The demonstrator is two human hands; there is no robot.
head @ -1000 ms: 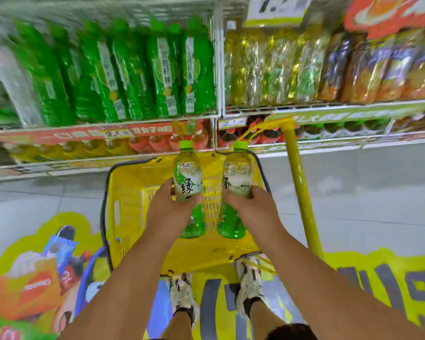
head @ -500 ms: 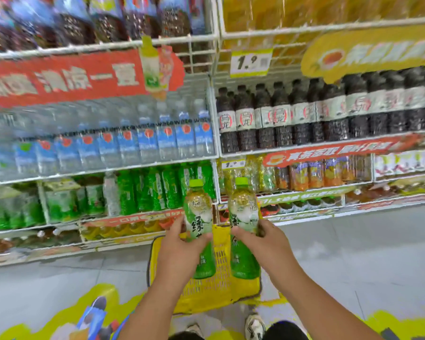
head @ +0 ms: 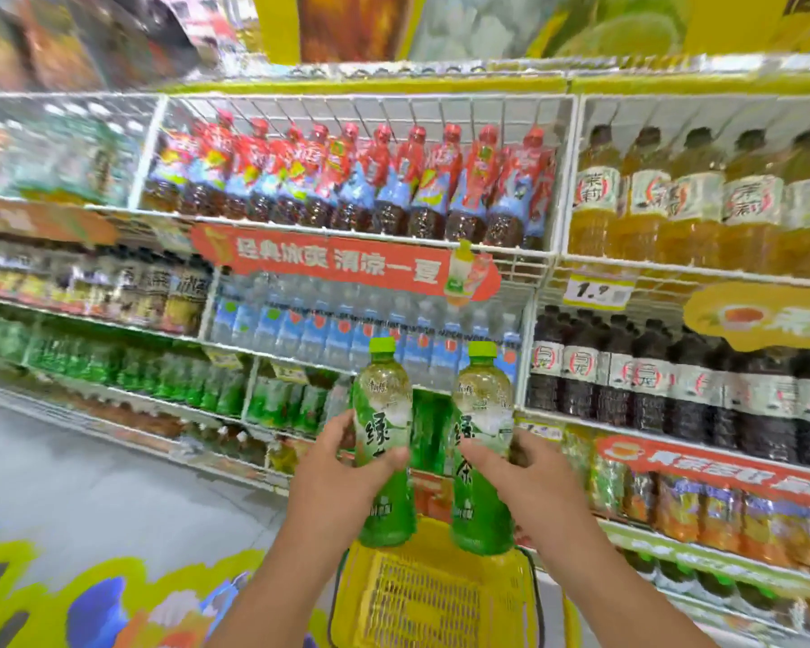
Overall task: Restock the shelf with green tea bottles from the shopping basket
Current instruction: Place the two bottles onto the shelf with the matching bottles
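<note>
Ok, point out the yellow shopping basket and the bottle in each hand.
yellow shopping basket [head: 429, 600]: head view, mesh floor.
left-hand green tea bottle [head: 384, 460]: head view, label.
right-hand green tea bottle [head: 482, 404]: head view, upper label.

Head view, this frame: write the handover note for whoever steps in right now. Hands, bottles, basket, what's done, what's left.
Left hand: wrapped around one green tea bottle, upright, cap up.
Right hand: holding a second green tea bottle, also upright.
Both bottles are held out in front of the shelves, above the yellow basket on the floor; the part of the basket in view shows no bottles.
Done: two bottles are out of the basket.
Left: neither is shelved yet. Green-labelled bottles sit on a lower shelf to the left, likely the target row, though blur leaves the labels unreadable.
</note>
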